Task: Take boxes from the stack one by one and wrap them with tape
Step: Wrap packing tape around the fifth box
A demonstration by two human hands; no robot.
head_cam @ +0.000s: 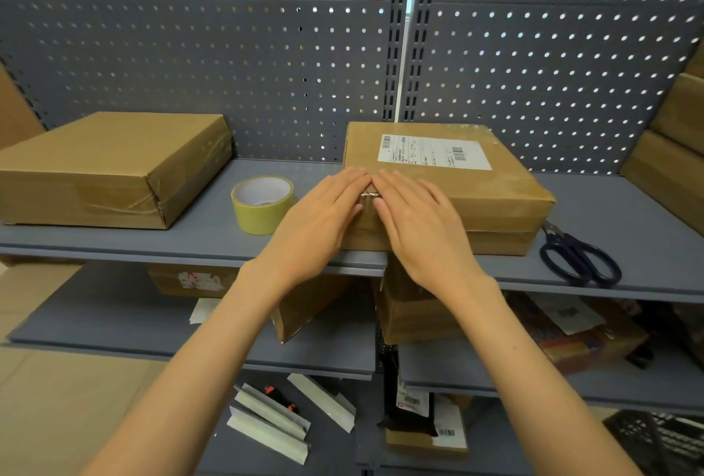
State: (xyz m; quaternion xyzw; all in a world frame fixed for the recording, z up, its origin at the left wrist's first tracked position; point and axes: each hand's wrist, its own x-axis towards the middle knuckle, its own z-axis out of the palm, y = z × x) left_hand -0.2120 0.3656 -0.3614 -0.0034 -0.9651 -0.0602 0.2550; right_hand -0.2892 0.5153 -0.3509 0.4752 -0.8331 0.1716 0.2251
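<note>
Here I have both hands flat on the box (457, 186), which sits on the shelf (213, 235) right of centre, its label (434, 152) facing up toward the far side. My left hand (324, 216) lies on the box's near left corner, fingers (352, 178) straight and close together, pointing up and to the right. My right hand (419, 224) lies beside it, fingers (396, 182) also straight and together, pointing up and to the left, so the two sets of fingertips nearly meet on the top face, just short of the label. Between the thumbs something small and shiny shows at the box's front edge; it may be a fold of tape, but I cannot tell. The palms hang over the box's near side and the shelf lip.

The tape roll (263, 205) stands on the shelf just left of my left hand, apart from the box. A second box (110, 167) lies farther left on the same shelf. Scissors (579, 258) lie at the box's right near corner, blades toward it. More boxes are stacked at the right edge (674, 148).
</note>
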